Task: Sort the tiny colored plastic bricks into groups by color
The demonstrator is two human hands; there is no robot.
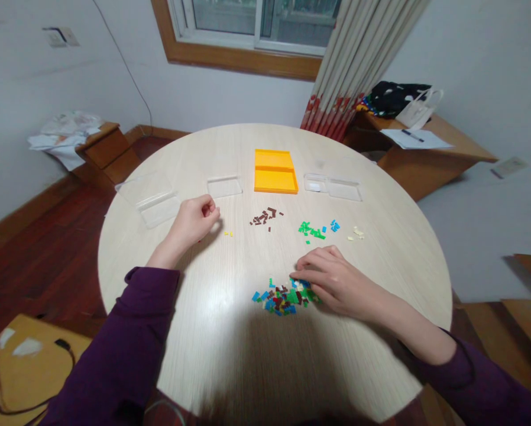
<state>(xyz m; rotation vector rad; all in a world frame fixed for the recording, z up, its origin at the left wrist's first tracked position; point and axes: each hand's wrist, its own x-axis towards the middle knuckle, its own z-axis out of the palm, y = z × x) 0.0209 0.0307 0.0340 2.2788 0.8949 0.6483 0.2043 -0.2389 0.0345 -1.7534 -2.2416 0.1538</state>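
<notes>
A mixed pile of small building bricks [281,299] in blue, green, brown, red and white lies near the front middle of the table. My right hand [334,281] is at its right edge, fingers stretched over the bricks and slightly bent. Farther left, my left hand [197,219] hovers with its fingers curled into a pinch; what they hold, if anything, is hidden. Just right of it lie a few yellow bricks [228,234]. Sorted beyond the pile are brown bricks [263,218], green bricks [310,229], blue bricks [334,225] and cream bricks [358,233].
Along the far side of the round table [212,343] stand an open orange case [275,170], a clear tray [224,187], a clear open box [345,189] on the right and another clear box [158,209] on the left. A wooden desk [425,160] stands behind right.
</notes>
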